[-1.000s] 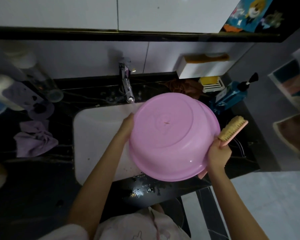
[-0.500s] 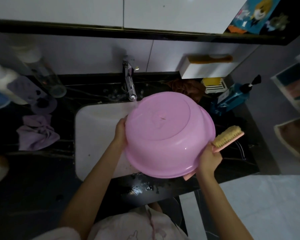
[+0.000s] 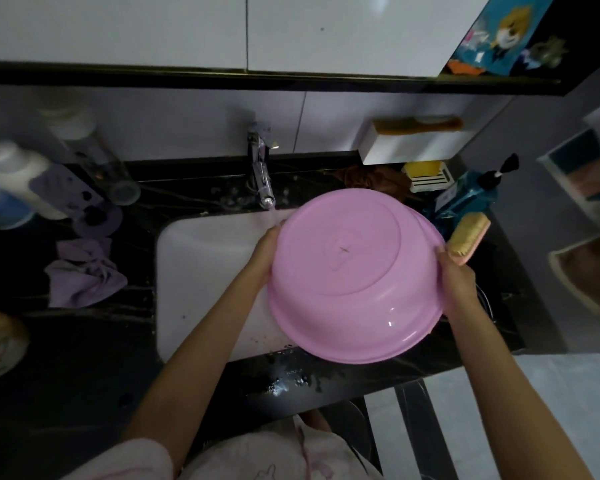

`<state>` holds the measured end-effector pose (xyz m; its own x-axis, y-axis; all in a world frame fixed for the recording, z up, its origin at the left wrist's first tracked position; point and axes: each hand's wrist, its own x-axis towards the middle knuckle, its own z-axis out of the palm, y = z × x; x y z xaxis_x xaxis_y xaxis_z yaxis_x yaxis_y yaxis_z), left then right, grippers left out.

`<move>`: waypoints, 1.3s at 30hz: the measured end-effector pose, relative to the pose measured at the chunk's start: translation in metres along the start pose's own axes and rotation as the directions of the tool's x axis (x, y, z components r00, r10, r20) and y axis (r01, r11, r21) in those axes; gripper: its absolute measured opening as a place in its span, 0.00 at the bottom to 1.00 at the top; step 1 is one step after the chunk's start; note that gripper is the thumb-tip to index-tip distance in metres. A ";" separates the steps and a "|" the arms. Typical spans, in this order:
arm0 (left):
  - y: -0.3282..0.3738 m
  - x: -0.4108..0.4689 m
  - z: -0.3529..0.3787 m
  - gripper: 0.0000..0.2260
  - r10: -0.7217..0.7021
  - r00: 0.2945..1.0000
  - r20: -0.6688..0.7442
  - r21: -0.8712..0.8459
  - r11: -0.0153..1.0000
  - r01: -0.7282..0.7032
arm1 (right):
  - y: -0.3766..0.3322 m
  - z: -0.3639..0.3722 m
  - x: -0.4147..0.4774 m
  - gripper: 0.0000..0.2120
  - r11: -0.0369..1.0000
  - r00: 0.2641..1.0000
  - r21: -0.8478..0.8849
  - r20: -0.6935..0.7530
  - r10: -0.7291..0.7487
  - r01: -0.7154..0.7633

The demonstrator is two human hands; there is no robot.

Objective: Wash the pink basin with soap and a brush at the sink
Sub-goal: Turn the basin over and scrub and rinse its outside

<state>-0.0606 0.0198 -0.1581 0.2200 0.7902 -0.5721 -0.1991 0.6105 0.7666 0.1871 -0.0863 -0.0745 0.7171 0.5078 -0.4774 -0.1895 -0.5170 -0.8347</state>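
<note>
1. At the tabletop's [image 3: 84, 358] left edge stand pale bottles [image 3: 14, 181], too blurred to read. A crumpled purple cloth [image 3: 84, 271] lies just left of the sink [image 3: 205, 271].
2. The tap [image 3: 262, 171] at the sink's rear edge is running. Its thin stream [image 3: 274, 216] falls by the basin's far-left rim, probably to wet it.
3. The left hand [image 3: 267, 251] grasps the left rim of the pink basin [image 3: 354, 275]. Its fingers are hidden behind the wall.
4. The basin is held bottom-up and tilted over the sink's right half, overhanging the tabletop's front edge. That turns the underside toward the person, likely for scrubbing, while runoff drops into the sink. Its inside cannot be seen.
5. The right hand [image 3: 454, 282] is clenched round the handle of the brush [image 3: 468, 237] while its thumb steadies the basin's right wall. The bristles are clear of the plastic, and the handle is mostly hidden.
6. Near the right rear corner, within reach, are a blue pump bottle [image 3: 471, 195] and a yellow soap [image 3: 423, 169] on a white dish.
</note>
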 end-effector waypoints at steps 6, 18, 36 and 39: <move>-0.045 -0.041 0.016 0.22 0.255 0.941 -0.220 0.429 0.892 -0.141 | 0.023 -0.001 -0.016 0.20 0.995 0.992 0.099 -0.122 -0.013 0.025; -0.022 -0.081 -0.010 0.13 0.509 0.793 -0.334 0.330 0.851 -0.408 | 0.027 0.021 -0.052 0.12 0.962 0.989 0.239 -0.095 -0.114 0.134; -0.035 -0.085 -0.123 0.11 0.144 0.820 -0.553 0.357 0.931 0.077 | 0.081 0.084 0.012 0.15 0.924 0.870 0.039 0.355 0.342 -0.379; -0.031 -0.104 -0.120 0.20 0.277 0.754 -0.595 0.376 0.926 -0.044 | 0.088 0.098 0.022 0.15 0.948 0.861 -0.027 0.409 0.301 -0.318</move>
<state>-0.1916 -0.0742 -0.1571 -0.4578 0.7978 -0.3923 0.1651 0.5099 0.8442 0.1203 -0.0531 -0.1850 0.2861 0.5638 -0.7747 -0.3894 -0.6703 -0.6317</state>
